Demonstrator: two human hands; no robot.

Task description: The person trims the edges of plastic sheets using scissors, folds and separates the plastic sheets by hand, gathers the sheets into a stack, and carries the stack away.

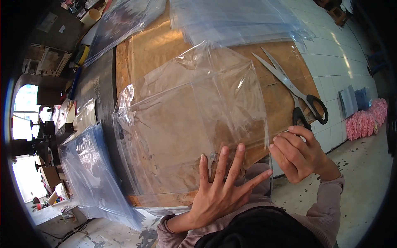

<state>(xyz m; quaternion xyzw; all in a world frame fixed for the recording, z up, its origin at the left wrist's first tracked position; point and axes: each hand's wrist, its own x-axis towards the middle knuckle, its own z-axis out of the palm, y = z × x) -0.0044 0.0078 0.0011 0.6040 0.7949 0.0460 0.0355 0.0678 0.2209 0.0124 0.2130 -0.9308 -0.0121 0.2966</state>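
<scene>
A clear plastic bag or sheet [173, 120] lies spread over the brown tabletop [285, 99], its far part creased and raised in folds. Flat on its near edge rests my left hand [225, 188], fingers spread apart. My right hand [295, 153] is beside the bag's right edge, with fingers curled and pinched together; what they hold, if anything, is too small to make out. Just beyond my right hand, large scissors [291, 87] with black handles lie on the table with their blades apart.
Stacked clear sheets lie at the far side [240, 20] and at the left [91, 169]. A dark machine [41, 138] stands at the far left. On the right are white tiles [326, 62], a pink bundle [366, 122] and blue-grey packets [348, 101].
</scene>
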